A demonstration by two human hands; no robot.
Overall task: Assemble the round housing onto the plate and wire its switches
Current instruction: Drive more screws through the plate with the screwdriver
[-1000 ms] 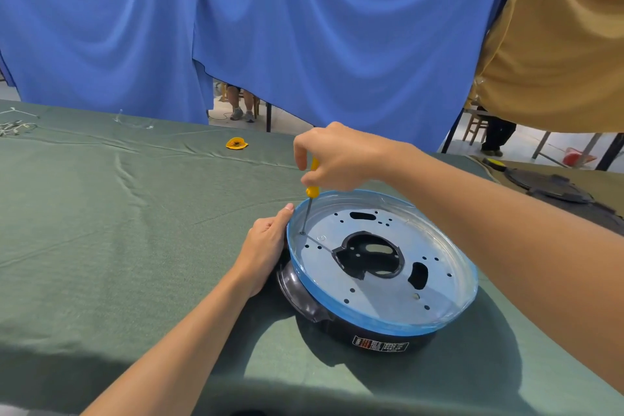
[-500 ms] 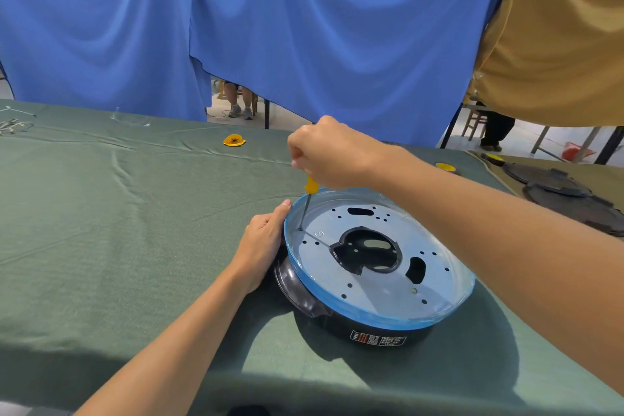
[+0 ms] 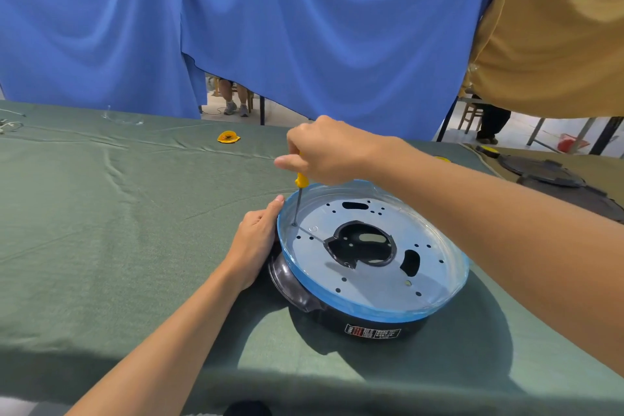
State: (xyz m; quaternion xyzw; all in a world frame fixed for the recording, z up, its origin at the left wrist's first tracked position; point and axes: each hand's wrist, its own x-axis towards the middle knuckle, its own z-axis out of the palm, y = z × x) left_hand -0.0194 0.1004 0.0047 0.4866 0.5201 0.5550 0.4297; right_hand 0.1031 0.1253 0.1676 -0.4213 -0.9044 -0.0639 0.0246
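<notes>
A round black housing (image 3: 368, 328) with a blue film rim lies on the green table, a perforated metal plate (image 3: 368, 277) set in its top. My right hand (image 3: 324, 152) grips a yellow-handled screwdriver (image 3: 299, 192) held upright, its tip standing in a hole at the plate's left edge. My left hand (image 3: 256, 240) rests against the housing's left side, thumb touching the blue rim. A black part shows through the plate's central opening (image 3: 361, 243).
A small yellow part (image 3: 228, 137) lies far back on the green cloth. Dark round parts (image 3: 553, 176) sit on a neighbouring table at right. Loose wires (image 3: 8, 125) lie at the far left. Blue and tan curtains hang behind; a person's legs show beyond them.
The screwdriver stays in the same hole; my right hand has shifted slightly on the handle, the thumb now extended. The left hand has not moved.
</notes>
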